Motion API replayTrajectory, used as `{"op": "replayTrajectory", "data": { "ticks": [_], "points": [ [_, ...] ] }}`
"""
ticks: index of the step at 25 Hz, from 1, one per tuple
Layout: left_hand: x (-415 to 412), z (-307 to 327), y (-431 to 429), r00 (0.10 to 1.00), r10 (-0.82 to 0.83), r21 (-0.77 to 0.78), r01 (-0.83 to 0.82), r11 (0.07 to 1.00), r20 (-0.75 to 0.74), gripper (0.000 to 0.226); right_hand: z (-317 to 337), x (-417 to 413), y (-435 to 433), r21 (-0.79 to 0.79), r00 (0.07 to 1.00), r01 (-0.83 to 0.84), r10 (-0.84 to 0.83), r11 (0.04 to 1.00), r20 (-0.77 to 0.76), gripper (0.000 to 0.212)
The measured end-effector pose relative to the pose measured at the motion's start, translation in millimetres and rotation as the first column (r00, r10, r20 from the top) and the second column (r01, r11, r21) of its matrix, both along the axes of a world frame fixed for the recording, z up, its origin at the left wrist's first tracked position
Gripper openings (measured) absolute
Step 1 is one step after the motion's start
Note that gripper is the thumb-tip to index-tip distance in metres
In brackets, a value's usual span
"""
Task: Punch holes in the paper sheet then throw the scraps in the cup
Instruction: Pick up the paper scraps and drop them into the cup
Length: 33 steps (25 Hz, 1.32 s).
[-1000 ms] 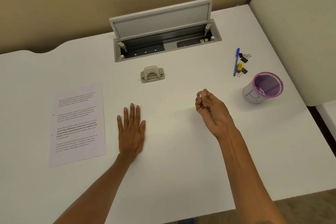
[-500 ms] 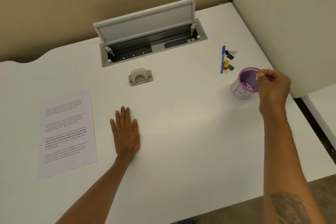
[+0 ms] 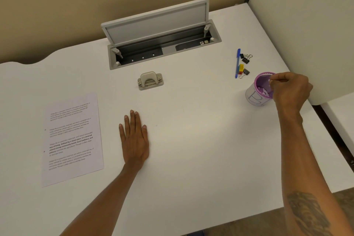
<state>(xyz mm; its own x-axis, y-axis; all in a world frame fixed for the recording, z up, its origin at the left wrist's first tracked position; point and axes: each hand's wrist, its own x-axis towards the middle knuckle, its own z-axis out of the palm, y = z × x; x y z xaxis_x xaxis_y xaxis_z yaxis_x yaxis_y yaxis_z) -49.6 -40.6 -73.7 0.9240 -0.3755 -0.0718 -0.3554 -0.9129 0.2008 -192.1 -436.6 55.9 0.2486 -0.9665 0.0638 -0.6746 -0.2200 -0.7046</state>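
Observation:
A printed paper sheet (image 3: 72, 140) lies flat at the left of the white desk. The beige hole punch (image 3: 150, 80) sits at the desk's middle back. At the right stands a cup (image 3: 254, 97) with a purple inside, a white wall and several white scraps (image 3: 265, 91) at its bottom. My right hand (image 3: 291, 90) hovers over the cup's right rim, thumb and forefinger pinched together above the opening with what looks like a tiny white scrap between them. My left hand (image 3: 135, 140) rests flat on the desk, palm down, right of the sheet and holding nothing.
An open cable hatch (image 3: 162, 48) with a raised lid is set into the desk's back. A blue pen (image 3: 238, 63), black binder clips (image 3: 246, 58) and a yellow clip (image 3: 241, 68) lie just behind the cup. A white partition (image 3: 306, 25) borders the desk's right side.
My right hand carried its pinch from the desk's middle over to the cup and now holds it above the opening. My left hand stayed flat.

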Motion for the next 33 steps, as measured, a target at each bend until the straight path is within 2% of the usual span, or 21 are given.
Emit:
{"op": "replayTrajectory", "data": {
  "ticks": [8,12,15,17,19,24,27,30,33],
  "points": [
    [1,-1,0,1.000,0.002,-0.001,-0.002,1.000,-0.009,0.057,-5,-2,6,-0.028,1.000,0.008,-0.009,1.000,-0.020,0.017],
    [2,-1,0,1.000,0.003,-0.008,-0.003,1.000,-0.020,0.056,0,0,15,-0.007,0.997,0.033,-0.033,0.999,0.066,0.022],
    [2,0,-1,1.000,0.000,-0.008,0.000,1.000,-0.017,0.056,5,8,30,0.111,0.963,0.016,-0.045,0.994,0.264,0.024],
    [2,1,0,1.000,-0.003,-0.008,0.003,1.000,-0.020,0.057,5,22,55,0.293,0.847,-0.106,-0.068,0.950,0.528,0.021],
    [2,1,1,1.000,-0.008,-0.011,0.008,1.000,-0.023,0.057,1,40,93,0.425,0.740,-0.284,-0.085,0.860,0.667,0.021],
    [5,-1,7,0.998,-0.043,-0.047,0.041,0.998,-0.044,0.056,-40,76,202,0.566,0.851,-0.463,0.163,0.682,0.499,0.021],
    [8,-3,10,0.998,-0.053,-0.071,0.049,0.996,-0.047,0.056,-66,88,240,0.572,0.849,-0.523,0.329,0.632,0.413,0.020],
    [8,-5,13,0.998,-0.063,-0.070,0.061,0.996,-0.031,0.056,-81,91,255,0.476,0.797,-0.603,0.510,0.641,0.324,0.025],
    [7,-7,13,0.998,-0.057,-0.069,0.056,0.996,-0.013,0.056,-91,90,257,0.275,0.714,-0.699,0.671,0.661,0.201,0.021]
  ]
}}
